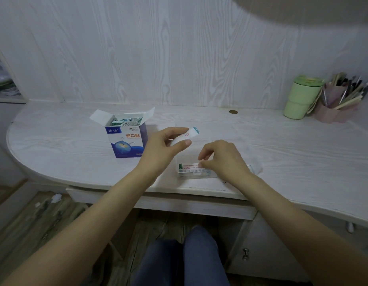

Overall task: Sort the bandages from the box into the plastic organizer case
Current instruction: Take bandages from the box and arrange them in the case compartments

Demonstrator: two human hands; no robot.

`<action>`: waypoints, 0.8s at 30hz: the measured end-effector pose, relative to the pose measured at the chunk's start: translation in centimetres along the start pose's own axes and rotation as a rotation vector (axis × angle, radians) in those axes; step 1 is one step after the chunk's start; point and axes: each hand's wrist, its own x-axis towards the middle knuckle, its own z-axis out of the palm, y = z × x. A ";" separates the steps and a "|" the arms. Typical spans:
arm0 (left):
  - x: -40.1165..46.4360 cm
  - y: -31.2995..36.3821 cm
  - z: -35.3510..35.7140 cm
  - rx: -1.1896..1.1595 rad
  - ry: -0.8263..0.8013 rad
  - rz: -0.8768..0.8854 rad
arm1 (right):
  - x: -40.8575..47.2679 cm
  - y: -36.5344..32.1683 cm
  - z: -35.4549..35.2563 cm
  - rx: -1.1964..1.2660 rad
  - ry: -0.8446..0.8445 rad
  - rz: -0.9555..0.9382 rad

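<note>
White bandage (190, 134) being pinched in left hand (166, 145), just left of the clear case (196, 169) | right hand (222, 158) fingers pinching a bandage inside the case | box (126, 139) sitting left of case | lay each flat, same way.

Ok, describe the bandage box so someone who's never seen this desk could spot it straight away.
On the white woodgrain desk, look left of the person's left hand, toward the rounded end. The bandage box stands upright there with its top flaps open and wrapped bandages showing inside. It is the only blue and white carton, printed with orange characters.
</note>
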 end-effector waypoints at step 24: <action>0.7 -0.2 5.0 0.735 -0.336 0.221 | -1.8 8.0 -6.5 0.457 0.140 0.287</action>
